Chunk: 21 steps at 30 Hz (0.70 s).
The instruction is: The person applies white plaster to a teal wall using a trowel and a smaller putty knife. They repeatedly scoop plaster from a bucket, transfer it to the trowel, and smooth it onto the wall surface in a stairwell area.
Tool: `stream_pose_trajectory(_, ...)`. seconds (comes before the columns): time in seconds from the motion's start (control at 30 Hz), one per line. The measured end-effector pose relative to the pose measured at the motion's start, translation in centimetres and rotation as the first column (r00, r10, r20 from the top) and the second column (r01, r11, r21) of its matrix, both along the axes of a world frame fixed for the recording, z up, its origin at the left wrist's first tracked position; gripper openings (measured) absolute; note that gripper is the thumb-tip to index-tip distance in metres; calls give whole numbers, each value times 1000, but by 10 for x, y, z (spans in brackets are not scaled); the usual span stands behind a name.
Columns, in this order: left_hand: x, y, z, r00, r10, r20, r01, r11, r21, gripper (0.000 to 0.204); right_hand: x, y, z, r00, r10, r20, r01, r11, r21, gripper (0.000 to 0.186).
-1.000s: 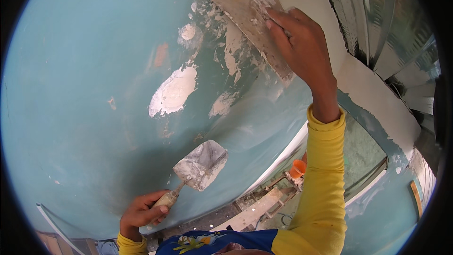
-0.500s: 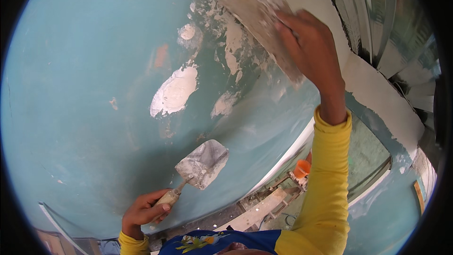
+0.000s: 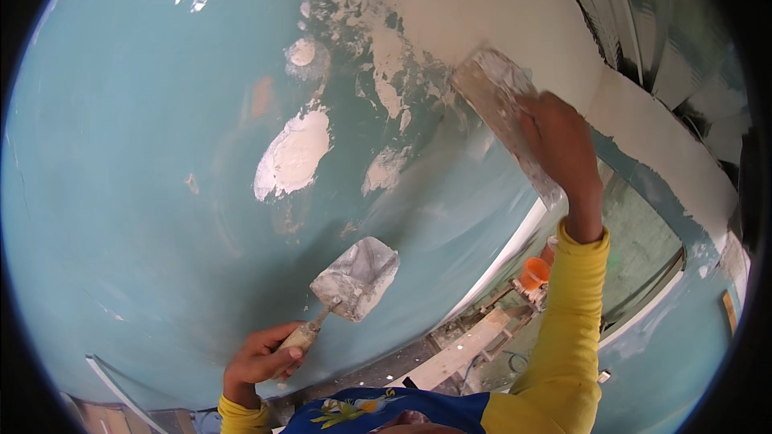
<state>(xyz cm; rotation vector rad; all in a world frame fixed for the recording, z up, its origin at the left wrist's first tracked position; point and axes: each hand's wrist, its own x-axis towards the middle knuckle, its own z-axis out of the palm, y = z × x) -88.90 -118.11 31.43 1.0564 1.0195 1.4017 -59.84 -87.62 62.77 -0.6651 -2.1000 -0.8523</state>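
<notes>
My right hand (image 3: pixel 559 138) is closed on the back of a long plastering trowel (image 3: pixel 503 96), its flat blade spattered with putty. The blade lies at a slant close against the painted wall; whether its whole edge touches I cannot tell. Low on the left, my left hand (image 3: pixel 264 360) grips the wooden handle of a small trowel (image 3: pixel 356 277). That squarish metal blade points up and right, smeared with grey-white residue. Cream putty (image 3: pixel 450 0) covers the upper part of the blue-green wall (image 3: pixel 161 217), with a thick white patch (image 3: pixel 293 157) and thinner smears left of my right hand.
Below my right arm stand an orange bucket (image 3: pixel 535 272) and a wooden plank (image 3: pixel 458 345) on a rough scaffold or bench. An opening in the wall lies lower right. Metal-looking panels (image 3: pixel 655 24) run along the upper right edge. A pale strip (image 3: pixel 121 394) leans at lower left.
My right hand has drawn the plastering trowel down and to the right, leaving smoother cream putty above. My left hand and the small trowel have shifted slightly right in view.
</notes>
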Motion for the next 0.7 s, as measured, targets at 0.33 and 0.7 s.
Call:
stream_pose_trajectory(0.33, 7, 17, 5, 997, -68, -20, 67, 997, -30, 50, -31, -2, -10, 972, 232, -26, -221, 952, 213, 19)
stream_pose_trajectory(0.7, 13, 11, -8, 999, 8, -36, -10, 998, -55, 49, -54, -6, 12, 972, 209, 105, -233, 902, 364, 24)
